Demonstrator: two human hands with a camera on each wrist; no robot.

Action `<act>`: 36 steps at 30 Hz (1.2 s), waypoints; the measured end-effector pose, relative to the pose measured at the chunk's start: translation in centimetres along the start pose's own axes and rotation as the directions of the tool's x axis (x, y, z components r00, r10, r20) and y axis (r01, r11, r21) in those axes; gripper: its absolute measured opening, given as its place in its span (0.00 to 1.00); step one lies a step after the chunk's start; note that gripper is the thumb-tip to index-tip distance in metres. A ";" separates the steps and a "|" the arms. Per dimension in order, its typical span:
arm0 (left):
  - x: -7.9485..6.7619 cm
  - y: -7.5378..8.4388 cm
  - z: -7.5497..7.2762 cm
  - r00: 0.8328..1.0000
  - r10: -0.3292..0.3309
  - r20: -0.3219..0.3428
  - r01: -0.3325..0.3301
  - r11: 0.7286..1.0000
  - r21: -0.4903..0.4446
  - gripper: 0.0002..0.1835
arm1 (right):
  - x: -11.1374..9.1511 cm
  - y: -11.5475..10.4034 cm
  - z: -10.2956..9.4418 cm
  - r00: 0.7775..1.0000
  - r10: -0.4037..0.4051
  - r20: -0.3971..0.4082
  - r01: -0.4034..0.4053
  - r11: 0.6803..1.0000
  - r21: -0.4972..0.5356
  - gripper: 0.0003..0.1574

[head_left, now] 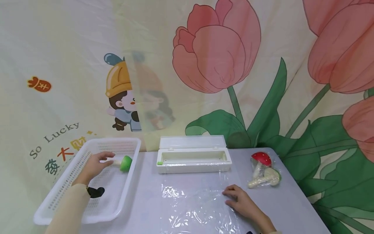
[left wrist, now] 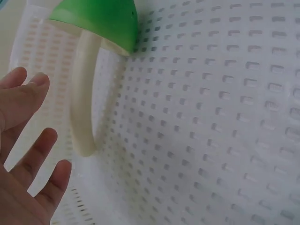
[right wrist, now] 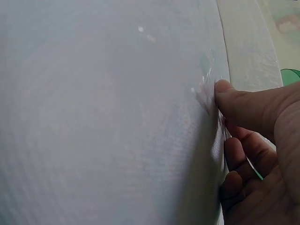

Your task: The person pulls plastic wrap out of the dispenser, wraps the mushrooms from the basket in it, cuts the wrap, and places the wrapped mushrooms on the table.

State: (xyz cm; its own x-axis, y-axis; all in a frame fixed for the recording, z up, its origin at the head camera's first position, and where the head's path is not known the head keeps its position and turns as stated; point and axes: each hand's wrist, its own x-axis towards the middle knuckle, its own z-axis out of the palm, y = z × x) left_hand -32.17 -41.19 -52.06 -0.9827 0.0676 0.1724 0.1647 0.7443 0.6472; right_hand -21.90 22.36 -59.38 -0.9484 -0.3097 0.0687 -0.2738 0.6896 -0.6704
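Observation:
A toy mushroom with a green cap (head_left: 126,163) and a pale stem (left wrist: 83,101) stands in the white perforated basket (head_left: 116,213), close to its right wall. My left hand (head_left: 94,165) reaches into the basket beside the stem. Its fingers are spread and hold nothing; the left wrist view shows a gap to the stem. A sheet of clear plastic film (head_left: 193,208) lies flat and shiny across the table. At the film's right edge, my right hand (head_left: 243,203) rests low with fingers apart, its thumb (right wrist: 225,89) touching wrinkled film.
Behind the film stands a white dispenser box (head_left: 194,167) with its lid (head_left: 193,142) raised. To the right lie a red-capped toy mushroom (head_left: 262,158) and a pale one with a green edge (head_left: 271,177), both in clear wrap. A printed cloth (head_left: 152,26) hangs behind the table.

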 end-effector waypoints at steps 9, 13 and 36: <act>0.3 -2.3 1.9 0.996 -0.077 0.035 0.074 0.995 0.072 0.19 | 0.1 0.1 0.0 0.999 -0.045 -0.006 0.045 0.999 -0.011 0.18; 0.4 -2.1 1.9 0.995 -0.097 0.018 0.092 0.978 0.188 0.18 | 0.3 0.1 0.1 0.999 -0.050 -0.007 0.050 0.999 -0.012 0.19; -2.3 5.2 0.1 0.940 0.194 -0.279 -0.107 0.948 0.300 0.06 | -0.1 0.0 -0.1 1.000 -0.013 -0.015 0.013 1.000 0.000 0.17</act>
State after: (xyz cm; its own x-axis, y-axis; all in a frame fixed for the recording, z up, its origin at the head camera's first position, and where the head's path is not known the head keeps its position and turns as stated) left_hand -29.03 -37.41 -49.15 -0.8685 0.0228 0.4952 0.2358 0.8976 0.3723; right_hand -21.80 22.49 -59.31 -0.9469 -0.3089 0.0889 -0.2865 0.6855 -0.6693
